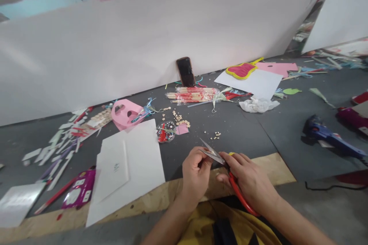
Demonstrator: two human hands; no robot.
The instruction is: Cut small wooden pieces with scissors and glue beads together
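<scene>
Closeup: a right hand (pixel 249 180) closes its grip around red-handled steel scissors (pixel 236 193), the curled left hand (pixel 196 176) beside their blades, its hold unclear, above a plywood-edged grey surface (pixel 238 134), with white paper sheets (pixel 129 168) and a dark phone (pixel 186 71) beyond.

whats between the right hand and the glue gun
Head view: a plywood strip and grey mat lie between the right hand and the blue hot glue gun.

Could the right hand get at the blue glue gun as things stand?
Probably yes, once it lets go: the right hand is closed on the red scissors, but no object lies between it and the glue gun across the gray mat.
</scene>
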